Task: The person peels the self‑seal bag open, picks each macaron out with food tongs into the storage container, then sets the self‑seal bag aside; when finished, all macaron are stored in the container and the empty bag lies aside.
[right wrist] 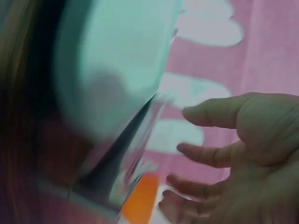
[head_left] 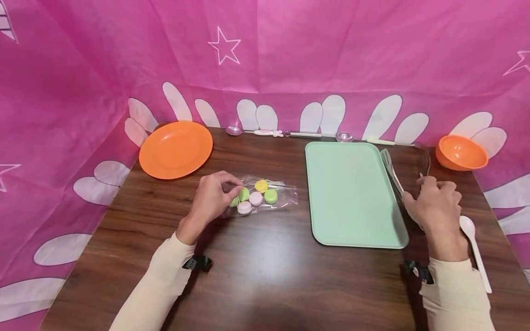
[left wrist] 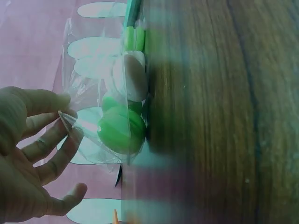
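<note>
My left hand [head_left: 213, 195] pinches the near-left edge of a clear plastic bag [head_left: 290, 196] between thumb and fingertips. Inside the bag lie several toy-like macarons: a yellow one [head_left: 261, 185], green ones [head_left: 271, 196] and pale pink ones [head_left: 244, 208]. In the left wrist view, a green macaron [left wrist: 121, 129] bulges against the film just beyond the fingers. My right hand [head_left: 436, 207] hovers over the utensils right of the tray, its fingers spread with nothing between them in the right wrist view. Close to it are a slotted metal utensil [head_left: 388, 161] and a dark-headed utensil [head_left: 424, 162].
A mint green tray [head_left: 352, 193] lies right of the middle. An orange plate [head_left: 175, 149] is at the back left, an orange bowl [head_left: 461, 154] at the back right. Along the back edge lie a spoon [head_left: 234, 131] and other utensils. A white spoon [head_left: 476, 250] lies at right.
</note>
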`<state>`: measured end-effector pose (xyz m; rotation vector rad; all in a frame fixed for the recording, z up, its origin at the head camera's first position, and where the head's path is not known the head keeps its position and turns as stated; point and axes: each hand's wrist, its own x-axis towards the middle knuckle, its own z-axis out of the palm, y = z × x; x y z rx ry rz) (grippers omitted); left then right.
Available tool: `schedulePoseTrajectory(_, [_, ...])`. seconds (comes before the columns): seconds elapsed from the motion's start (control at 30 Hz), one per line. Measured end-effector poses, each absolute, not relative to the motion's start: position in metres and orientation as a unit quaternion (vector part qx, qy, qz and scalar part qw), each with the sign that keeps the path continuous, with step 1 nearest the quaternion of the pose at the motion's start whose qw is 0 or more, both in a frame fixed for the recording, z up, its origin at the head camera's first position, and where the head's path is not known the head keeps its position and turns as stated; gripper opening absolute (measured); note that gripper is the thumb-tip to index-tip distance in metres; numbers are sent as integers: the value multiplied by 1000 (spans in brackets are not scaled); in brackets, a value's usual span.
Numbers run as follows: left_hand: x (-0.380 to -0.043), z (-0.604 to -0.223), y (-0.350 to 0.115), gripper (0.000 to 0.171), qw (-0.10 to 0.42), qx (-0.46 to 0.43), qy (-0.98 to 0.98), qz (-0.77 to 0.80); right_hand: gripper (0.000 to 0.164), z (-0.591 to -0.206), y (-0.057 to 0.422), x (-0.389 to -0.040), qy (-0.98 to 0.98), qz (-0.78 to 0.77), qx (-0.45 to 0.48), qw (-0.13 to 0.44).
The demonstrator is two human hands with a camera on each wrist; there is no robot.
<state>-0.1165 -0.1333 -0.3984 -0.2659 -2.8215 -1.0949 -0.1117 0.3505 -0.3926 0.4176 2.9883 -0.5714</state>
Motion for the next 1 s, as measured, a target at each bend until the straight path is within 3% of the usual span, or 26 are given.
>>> schedulePoseTrajectory(0.13, [-121,-402,-131,8,49,-129,-933,-331,87,-402,367,-119,965,-179,157,110])
schedulePoseTrajectory(0.27, [-123,-404,-131,9,44,-151,-937,-312,101,-409,370,-130,962,-181,149,143])
schedulePoseTrajectory(0.63, [-125,-406,-140,8,65,-168,-917,-355,71,-403,384,-124,963,-170,176,112])
schedulePoseTrajectory(0.83, [-130,-404,-146,6,67,-181,-913,-360,65,-396,392,-101,963,-200,166,65])
schedulePoseTrajectory(1.0, [-135,-404,-151,7,35,-193,-912,-360,58,-384,384,-84,970,-213,121,9])
